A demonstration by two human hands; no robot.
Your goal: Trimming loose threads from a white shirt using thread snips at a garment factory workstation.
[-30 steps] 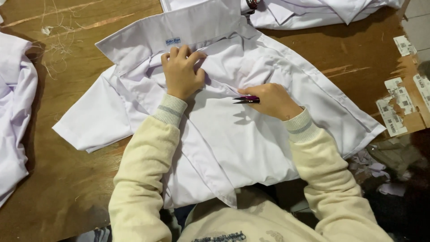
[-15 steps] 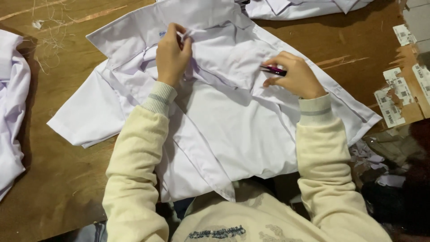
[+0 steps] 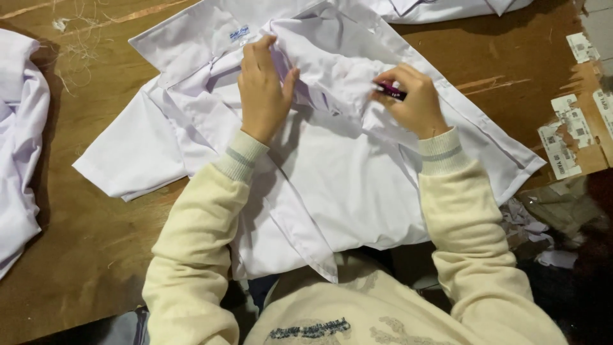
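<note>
Wooden worktable (image 3: 83,249) carries a white shirt (image 3: 345,185) at frame centre — left hand (image 3: 263,96) pinching its bunched fabric, right hand (image 3: 415,102) fingers clamped on a small magenta tool (image 3: 391,91) — whose tip could snag cloth if it slips.

Your brown wooden table (image 3: 96,255) is holding a white shirt (image 3: 338,185), more white clothes (image 3: 19,160), and paper labels (image 3: 565,137)

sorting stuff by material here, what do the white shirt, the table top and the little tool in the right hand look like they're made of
White shirt: thin woven cloth, matte; it creases sharply and bunches softly under the left hand.
Table top: brown wood or board, dull and scuffed, with scratches and loose threads.
Small tool in the right hand: probably glossy plastic, magenta and dark; mostly hidden, so uncertain.
</note>
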